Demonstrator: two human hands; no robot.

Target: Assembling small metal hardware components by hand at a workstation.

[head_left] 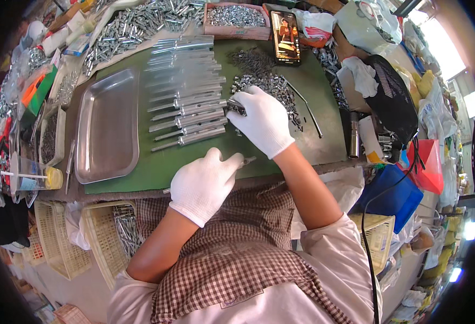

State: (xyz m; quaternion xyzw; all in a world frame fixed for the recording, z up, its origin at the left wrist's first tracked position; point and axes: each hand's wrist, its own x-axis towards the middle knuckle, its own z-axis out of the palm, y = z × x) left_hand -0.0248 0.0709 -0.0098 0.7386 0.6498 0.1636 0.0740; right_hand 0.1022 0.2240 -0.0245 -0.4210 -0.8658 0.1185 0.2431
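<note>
Both my hands wear white gloves. My left hand [204,184] is closed around a thin metal rod [246,160] whose tip sticks out to the right, just above the near edge of the green mat [140,167]. My right hand [263,120] reaches over the mat and pinches a small metal part [235,106] at the edge of a pile of small dark metal pieces [267,81]. To the left of it lies a row of several assembled metal rods [189,108], side by side.
An empty steel tray [108,124] lies on the left of the mat. A phone [285,36] stands at the back, beside a pink box of small parts [236,17]. A yellow basket [108,237] with metal pieces hangs below the bench. A bent wire [307,108] lies to the right.
</note>
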